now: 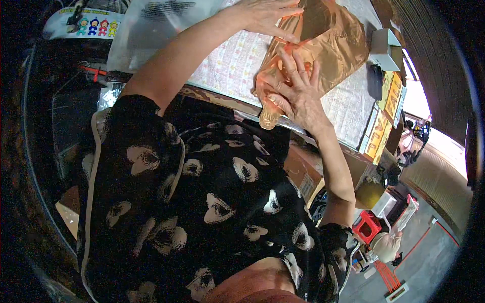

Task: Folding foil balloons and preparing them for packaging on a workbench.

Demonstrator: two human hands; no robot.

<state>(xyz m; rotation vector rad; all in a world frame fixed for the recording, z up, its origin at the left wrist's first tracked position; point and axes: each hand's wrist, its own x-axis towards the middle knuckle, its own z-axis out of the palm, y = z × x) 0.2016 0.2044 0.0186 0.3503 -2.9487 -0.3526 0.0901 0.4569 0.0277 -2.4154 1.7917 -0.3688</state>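
A shiny copper-coloured foil piece [341, 53], wrinkled and looking like a flat bag or balloon, lies across the table top. Its narrow, crumpled end [270, 117] hangs over the near edge. My left hand [268, 14] reaches over its far left part, fingers stretched out and resting on the foil. Nearer to me, my right hand [300, 96] presses on the foil with its fingers spread and its thumb close to the narrow end. Light reflected off the foil tints the fingers orange.
Patterned pale covering [222, 65] lies on the table, with clear plastic sheeting [146, 43] at left. A white box [386, 49], a dark oblong object [375, 83] and a yellow lettered box [379, 134] line the right side. Beyond, a red stool [367, 227] stands on the floor.
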